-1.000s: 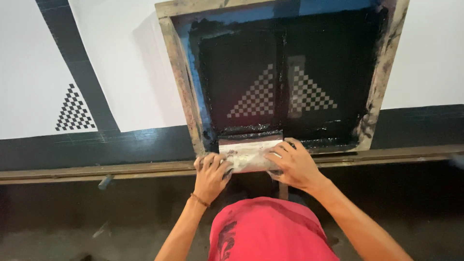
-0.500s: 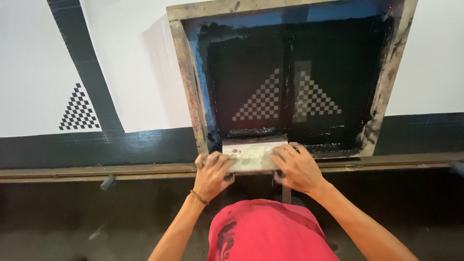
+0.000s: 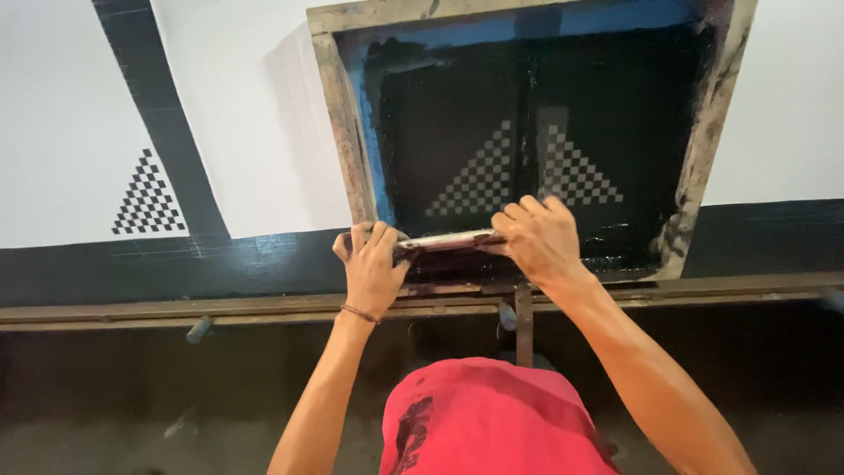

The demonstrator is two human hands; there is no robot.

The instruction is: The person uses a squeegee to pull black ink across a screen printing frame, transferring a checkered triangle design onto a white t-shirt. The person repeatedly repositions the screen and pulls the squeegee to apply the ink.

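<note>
Both hands gripped a pale squeegee (image 3: 448, 239) by its ends, the left hand (image 3: 371, 268) closed around the left end and the right hand (image 3: 538, 237) curled over the right end. The squeegee lay level across the near edge of the black mesh inside a wooden printing frame (image 3: 341, 149), just below a checkered triangle pattern (image 3: 525, 171) in the screen. The frame rested on white fabric (image 3: 255, 123) spread over the desk, crossed by a black band (image 3: 176, 264). Left of it sat a printed black checkered triangle (image 3: 148, 195). A wooden rail (image 3: 132, 312) ran along the desk's near edge, and a red shirt (image 3: 492, 418) filled the foreground.
</note>
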